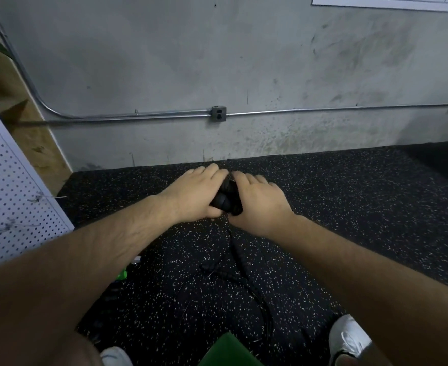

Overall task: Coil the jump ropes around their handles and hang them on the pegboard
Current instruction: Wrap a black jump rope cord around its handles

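Black jump rope bundle (227, 198) sits mid-frame, held up over the floor between both my hands. The handles are buried under the wraps, so I can't make them out singly. Left hand (191, 194) is curled round the bundle's left side with its thumb underneath. Right hand (257, 202) is curled over the right side, pinching where the loose rope tail (237, 249) leaves the bundle. The tail drops straight down and loops on the speckled rubber floor (349, 207) between my white shoes (348, 336).

Step, as I judge it: coiling, well along but not finished, since there is slack left to wind. The next move calls for the left hand to hold the bundle firm while the right feeds the tail round, tight, then tucks the end.

White pegboard (11, 194) stands well apart at far left, nothing black hung on it that I can see. Something green (122, 274) lies near its foot. Concrete wall (244, 62) ahead carries a conduit and outlet box (219, 114).
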{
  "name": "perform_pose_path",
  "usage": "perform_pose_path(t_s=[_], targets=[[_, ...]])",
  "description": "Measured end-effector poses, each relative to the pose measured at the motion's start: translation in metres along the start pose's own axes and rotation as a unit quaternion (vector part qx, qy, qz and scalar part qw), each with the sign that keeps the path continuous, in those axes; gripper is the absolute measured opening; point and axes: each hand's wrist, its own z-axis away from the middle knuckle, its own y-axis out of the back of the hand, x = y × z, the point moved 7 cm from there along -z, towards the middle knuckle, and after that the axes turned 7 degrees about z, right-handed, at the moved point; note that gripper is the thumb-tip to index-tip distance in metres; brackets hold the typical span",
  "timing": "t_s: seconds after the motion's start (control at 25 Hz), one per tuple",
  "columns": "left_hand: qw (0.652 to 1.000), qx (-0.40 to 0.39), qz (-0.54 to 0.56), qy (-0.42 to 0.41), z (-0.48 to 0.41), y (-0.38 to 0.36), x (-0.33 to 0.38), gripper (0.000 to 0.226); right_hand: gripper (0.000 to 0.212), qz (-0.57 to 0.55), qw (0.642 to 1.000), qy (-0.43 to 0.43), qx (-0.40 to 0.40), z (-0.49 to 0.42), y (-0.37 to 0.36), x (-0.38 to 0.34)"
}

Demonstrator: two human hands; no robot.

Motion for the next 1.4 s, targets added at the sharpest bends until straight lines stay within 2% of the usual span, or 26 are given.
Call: perform_pose_path(t_s=[0.12,0.2,0.28,0.4,0.52,0.64,0.72,0.76,0.84,0.92,0.96,1.04,1.08,1.16,1.24,1.32,1.4], targets=[[0.997,0.013,0.035,0.062,0.000,0.006,-0.024,0.077,0.097,-0.071,0.993,-0.093,-0.019,0.002,-0.003,0.028],[0.995,0.006,0.053,0.083,0.004,0.004,-0.030,0.074,0.090,-0.178,0.978,-0.099,-0.051,0.003,-0.009,0.030],[0.995,-0.009,0.069,0.071,0.005,-0.001,-0.024,0.074,0.078,-0.233,0.967,-0.086,-0.048,0.004,-0.009,0.023],[0.996,-0.010,0.075,0.047,0.003,-0.003,-0.014,0.074,0.060,-0.234,0.967,-0.096,-0.024,0.004,-0.003,0.022],[0.998,0.022,0.053,0.025,0.003,0.004,-0.011,0.082,0.057,-0.201,0.974,-0.105,-0.007,0.004,0.003,0.025],[0.995,0.067,0.001,-0.069,0.005,0.014,0.001,0.084,0.060,-0.215,0.973,-0.077,0.019,0.003,0.010,0.021],[0.991,0.069,-0.029,-0.112,0.005,0.016,0.002,0.079,0.069,-0.255,0.964,-0.068,0.035,0.005,0.013,0.023],[0.991,0.064,-0.035,-0.112,0.004,0.017,0.001,0.076,0.077,-0.299,0.950,-0.081,0.046,0.006,0.014,0.027],[0.994,0.062,-0.026,-0.088,0.002,0.021,-0.003,0.070,0.096,-0.417,0.898,-0.131,0.054,0.007,0.006,0.034],[0.997,0.061,0.001,-0.050,0.003,0.026,-0.005,0.064,0.102,-0.486,0.856,-0.176,0.007,0.005,-0.015,0.029],[0.997,0.060,0.014,-0.036,0.003,0.028,-0.006,0.062,0.098,-0.487,0.854,-0.174,-0.049,0.003,-0.028,0.019],[0.998,0.059,0.034,-0.018,0.003,0.031,-0.007,0.060,0.096,-0.475,0.854,-0.118,-0.175,0.001,-0.051,-0.019],[0.997,0.059,0.045,-0.012,0.002,0.031,-0.008,0.059,0.101,-0.476,0.851,-0.083,-0.206,-0.001,-0.060,-0.040],[0.995,0.064,0.079,0.000,0.001,0.030,-0.009,0.058,0.111,-0.493,0.845,-0.035,-0.205,-0.009,-0.068,-0.081],[0.990,0.071,0.124,0.009,0.000,0.029,-0.012,0.057,0.099,-0.520,0.836,-0.014,-0.174,-0.021,-0.074,-0.116],[0.983,0.086,0.161,0.005,0.001,0.032,-0.015,0.058,0.063,-0.540,0.830,-0.023,-0.140,-0.034,-0.078,-0.133],[0.978,0.104,0.180,0.006,0.003,0.038,-0.025,0.058,0.028,-0.547,0.824,-0.040,-0.144,-0.040,-0.079,-0.134]])
